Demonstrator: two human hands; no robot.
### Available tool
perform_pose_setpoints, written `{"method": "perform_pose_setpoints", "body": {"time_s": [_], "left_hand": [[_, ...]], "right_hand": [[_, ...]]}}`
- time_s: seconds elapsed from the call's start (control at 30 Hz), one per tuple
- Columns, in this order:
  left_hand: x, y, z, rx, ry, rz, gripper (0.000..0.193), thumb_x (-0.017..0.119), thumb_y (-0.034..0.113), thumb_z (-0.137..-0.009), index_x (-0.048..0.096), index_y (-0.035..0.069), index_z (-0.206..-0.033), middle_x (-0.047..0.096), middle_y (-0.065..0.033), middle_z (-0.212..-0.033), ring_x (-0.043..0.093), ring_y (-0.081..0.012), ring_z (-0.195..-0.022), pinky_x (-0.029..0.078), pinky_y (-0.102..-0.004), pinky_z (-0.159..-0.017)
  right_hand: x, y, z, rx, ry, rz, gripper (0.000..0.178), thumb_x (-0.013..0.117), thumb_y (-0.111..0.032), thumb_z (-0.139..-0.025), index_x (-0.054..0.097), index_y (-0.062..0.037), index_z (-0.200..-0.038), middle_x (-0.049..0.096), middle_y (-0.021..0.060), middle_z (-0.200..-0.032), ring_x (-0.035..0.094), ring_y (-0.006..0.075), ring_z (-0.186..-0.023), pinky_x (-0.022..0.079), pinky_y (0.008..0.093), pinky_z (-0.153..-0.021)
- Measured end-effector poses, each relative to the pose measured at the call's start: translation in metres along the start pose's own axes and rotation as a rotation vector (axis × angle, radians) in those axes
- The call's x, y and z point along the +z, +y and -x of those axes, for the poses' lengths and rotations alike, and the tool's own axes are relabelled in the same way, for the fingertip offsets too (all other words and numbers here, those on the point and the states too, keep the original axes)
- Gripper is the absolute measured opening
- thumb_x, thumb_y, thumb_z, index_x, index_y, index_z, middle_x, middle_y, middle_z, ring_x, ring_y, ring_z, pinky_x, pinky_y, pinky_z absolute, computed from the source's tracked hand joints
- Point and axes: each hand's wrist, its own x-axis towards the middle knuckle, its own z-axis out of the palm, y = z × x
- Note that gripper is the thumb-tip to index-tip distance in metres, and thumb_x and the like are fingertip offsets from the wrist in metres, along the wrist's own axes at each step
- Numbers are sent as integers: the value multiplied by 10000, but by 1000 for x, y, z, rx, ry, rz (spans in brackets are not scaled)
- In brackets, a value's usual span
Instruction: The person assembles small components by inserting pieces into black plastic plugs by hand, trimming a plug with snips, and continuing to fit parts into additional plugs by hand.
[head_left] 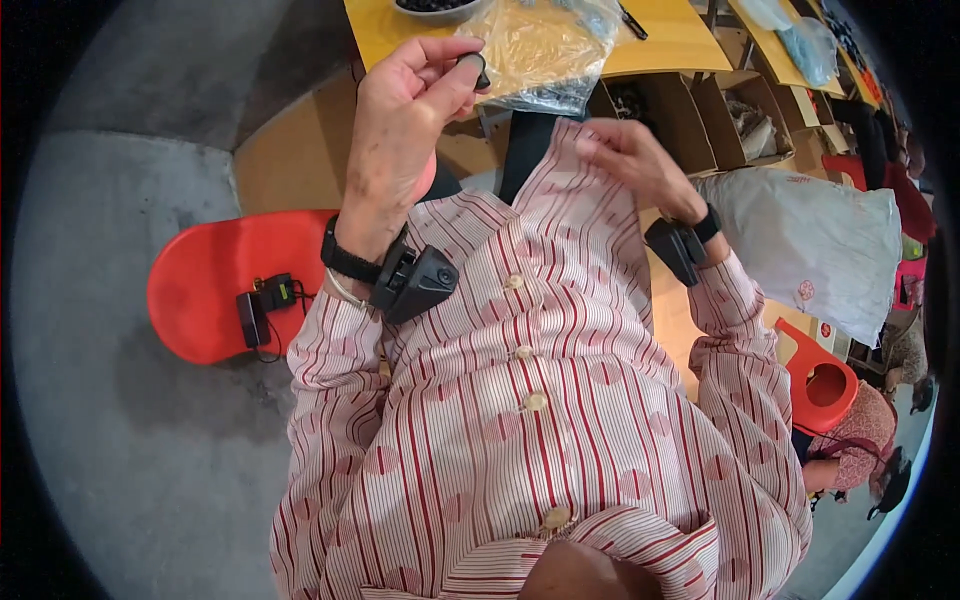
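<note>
My left hand [405, 120] is raised near the yellow table's front edge. Its thumb and fingers pinch a small black rounded piece [482, 72], partly covered by the fingertips, so its exact kind is unclear. Lower and to the right, my right hand [635, 165] is closed at the front edge of my striped shirt [585, 215]. A flap of the cloth is pulled up toward the table, with its edge between thumb and fingers. A clear plastic bag [540, 45] lies on the table just beyond my left hand.
A bowl [440, 12] of black pieces and a black pen [633, 24] lie on the yellow table [680, 40]. Cardboard boxes [705, 125] stand beneath it. A white sack [800, 240] is at right; a red stool [190, 290] with small black devices is at left. People sit far right.
</note>
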Motion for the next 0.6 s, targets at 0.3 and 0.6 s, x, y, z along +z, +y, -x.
{"method": "perform_pose_setpoints", "body": {"time_s": [0.3,0.6], "left_hand": [[23,0,17,8,-47,-45,231,581,40,-858,569,-25,-1079,613,-53,-893,568,-77,-764,454,-197,-704],[35,-5,30,-89,-195,-122,169,555,-14,-852,574,-27,-1020,625,-51,-852,581,-77,-765,465,-192,-676]], "right_hand": [[29,-101,33,-661,195,287,257,711,-194,-734,556,-22,-845,594,57,-686,590,198,-623,453,298,-563],[37,-84,24,-758,387,648,327,694,-80,-683,486,-50,-933,543,63,-644,588,250,-630,460,338,-553]]}}
